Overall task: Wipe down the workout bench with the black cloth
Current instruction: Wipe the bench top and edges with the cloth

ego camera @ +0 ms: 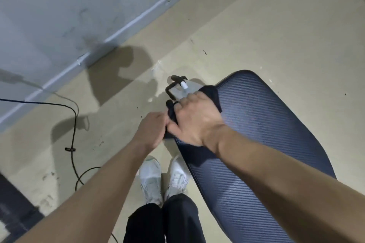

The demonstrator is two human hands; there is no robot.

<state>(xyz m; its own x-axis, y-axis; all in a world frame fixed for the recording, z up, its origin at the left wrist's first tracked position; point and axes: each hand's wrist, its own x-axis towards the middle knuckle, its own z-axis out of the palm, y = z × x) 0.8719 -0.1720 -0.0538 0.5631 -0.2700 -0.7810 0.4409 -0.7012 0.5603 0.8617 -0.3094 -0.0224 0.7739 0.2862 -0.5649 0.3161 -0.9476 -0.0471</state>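
The right hand (194, 122) lies palm down on a black cloth (211, 93), its fingers bent over the cloth where it drapes across the left edge of the surface (272, 144). The grip is closed on the cloth, and a dark ring shows on one finger. Just beside it and touching its thumb, the left hand (152, 130) is curled into a narrow grip at the near end of the same cloth. Its fingertips are hidden underneath, so exactly how it holds the cloth cannot be made out. Both forearms are bare and reach in from the bottom of the view.

The cloth sits on the far left part of the surface, which is a long, dark blue pad with fine ribbing that runs diagonally from the lower right towards the centre. Just beyond the hands, a black metal bracket (171, 89) with a small white cap (184, 85) sticks out from the pad's far end.

Below the hands are two white shoes (151, 179) and black trousers (164, 223). These stand on a pale beige floor (256, 25), just beside the pad. A black cable (74, 124) loops across the floor on the left, and a grey wall (59, 6) fills the upper left.
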